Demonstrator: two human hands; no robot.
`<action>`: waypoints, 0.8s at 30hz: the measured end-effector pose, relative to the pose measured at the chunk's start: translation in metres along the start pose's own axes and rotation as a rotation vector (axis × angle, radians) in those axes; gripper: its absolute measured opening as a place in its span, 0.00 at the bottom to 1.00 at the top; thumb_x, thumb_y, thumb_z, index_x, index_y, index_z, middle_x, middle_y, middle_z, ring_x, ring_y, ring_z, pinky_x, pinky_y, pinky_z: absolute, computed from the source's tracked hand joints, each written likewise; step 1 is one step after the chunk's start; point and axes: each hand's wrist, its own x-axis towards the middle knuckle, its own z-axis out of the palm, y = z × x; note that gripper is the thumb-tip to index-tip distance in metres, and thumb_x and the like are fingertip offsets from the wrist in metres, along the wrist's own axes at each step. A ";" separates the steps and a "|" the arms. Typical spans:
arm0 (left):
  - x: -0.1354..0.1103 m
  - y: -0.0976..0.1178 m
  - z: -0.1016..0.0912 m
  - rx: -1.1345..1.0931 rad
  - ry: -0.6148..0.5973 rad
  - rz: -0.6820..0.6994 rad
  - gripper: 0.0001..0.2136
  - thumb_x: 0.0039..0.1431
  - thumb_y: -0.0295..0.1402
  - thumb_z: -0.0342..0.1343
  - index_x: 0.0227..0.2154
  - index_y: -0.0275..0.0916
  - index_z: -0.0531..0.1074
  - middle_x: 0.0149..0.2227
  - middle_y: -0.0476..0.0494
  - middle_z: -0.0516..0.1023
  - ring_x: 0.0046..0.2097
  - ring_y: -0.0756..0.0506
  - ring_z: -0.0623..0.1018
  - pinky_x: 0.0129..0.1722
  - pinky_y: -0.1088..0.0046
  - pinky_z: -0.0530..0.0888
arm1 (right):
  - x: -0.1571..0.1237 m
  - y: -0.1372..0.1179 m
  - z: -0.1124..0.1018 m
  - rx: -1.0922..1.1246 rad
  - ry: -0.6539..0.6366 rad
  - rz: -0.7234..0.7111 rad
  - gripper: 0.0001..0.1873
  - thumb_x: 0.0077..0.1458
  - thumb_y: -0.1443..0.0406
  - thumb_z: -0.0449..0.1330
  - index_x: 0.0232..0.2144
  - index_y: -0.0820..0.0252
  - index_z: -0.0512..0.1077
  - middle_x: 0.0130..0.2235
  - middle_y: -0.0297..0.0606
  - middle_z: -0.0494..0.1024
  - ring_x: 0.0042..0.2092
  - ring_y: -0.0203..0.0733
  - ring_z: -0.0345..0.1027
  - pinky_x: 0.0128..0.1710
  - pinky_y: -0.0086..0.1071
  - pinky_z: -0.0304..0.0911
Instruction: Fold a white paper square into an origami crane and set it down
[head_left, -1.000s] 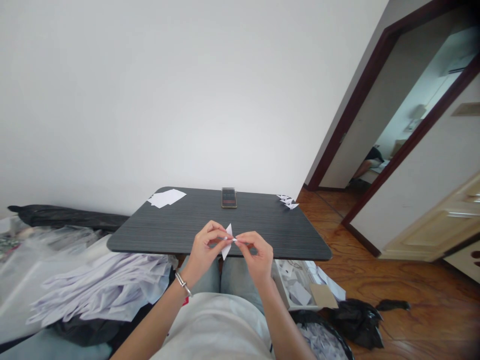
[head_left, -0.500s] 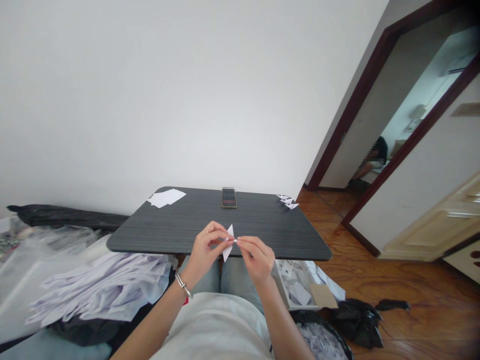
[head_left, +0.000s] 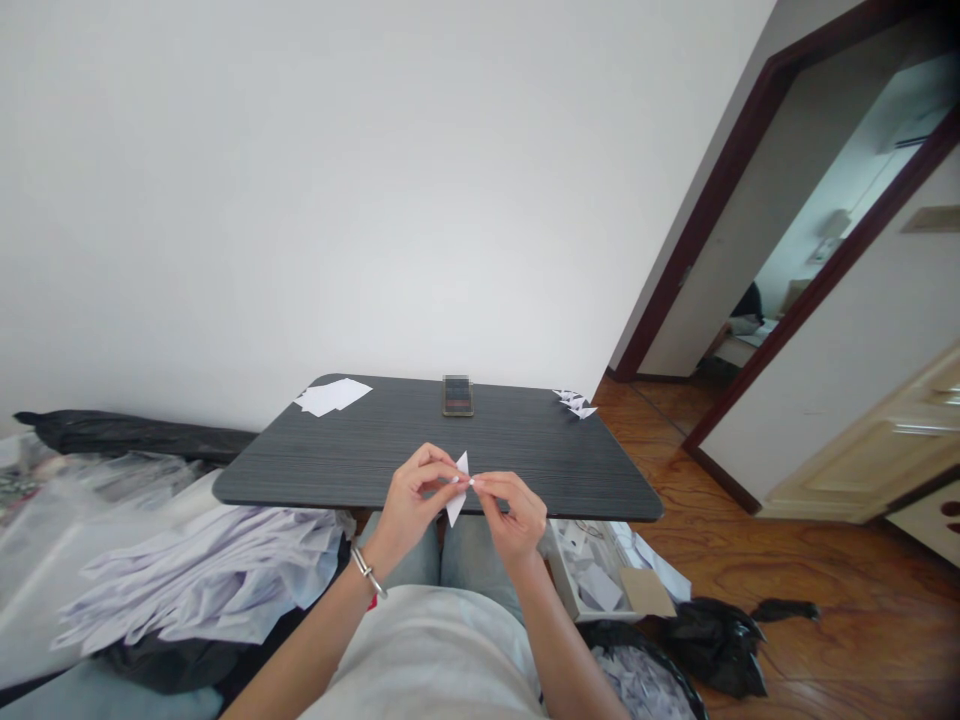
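Note:
Between my two hands is a small piece of folded white paper (head_left: 458, 508), pointed at its upper and lower ends, just above the near edge of the dark table (head_left: 360, 470). My left hand (head_left: 420, 490) pinches its middle between thumb and fingers. From the other side, my right hand (head_left: 517, 512) closes thumb and forefinger on a tiny tip of the paper, fingertips almost meeting the left ones. Several small folded white paper shapes (head_left: 576, 404) stand at the table's far right corner. White paper sheets (head_left: 334, 396) lie overlapping at the far left.
A phone (head_left: 457, 396) stands at the table's back edge by the wall. Under the right side sit a white box (head_left: 592, 580) of papers and black bags (head_left: 712, 640). A pile of white cloth (head_left: 217, 570) lies left. An open doorway (head_left: 780, 200) is at right.
My hands keep nearly the same pinching pose, and the folded paper has shifted very slightly. Beyond the doorway, the seated person has leaned mostly out of sight.

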 end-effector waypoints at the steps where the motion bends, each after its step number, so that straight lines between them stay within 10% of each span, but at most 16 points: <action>1: 0.000 0.000 0.000 -0.003 -0.001 -0.003 0.05 0.50 0.32 0.56 0.28 0.38 0.75 0.32 0.45 0.65 0.34 0.50 0.70 0.29 0.77 0.71 | 0.000 0.000 0.001 0.011 0.007 0.008 0.10 0.48 0.74 0.57 0.30 0.56 0.73 0.30 0.38 0.77 0.32 0.40 0.72 0.31 0.33 0.69; 24: -0.001 -0.001 0.001 -0.038 0.033 0.008 0.05 0.50 0.32 0.56 0.28 0.38 0.75 0.32 0.44 0.66 0.35 0.49 0.70 0.30 0.75 0.72 | 0.002 -0.010 0.005 0.080 0.047 0.111 0.07 0.48 0.73 0.58 0.29 0.57 0.73 0.28 0.38 0.76 0.31 0.40 0.70 0.27 0.32 0.67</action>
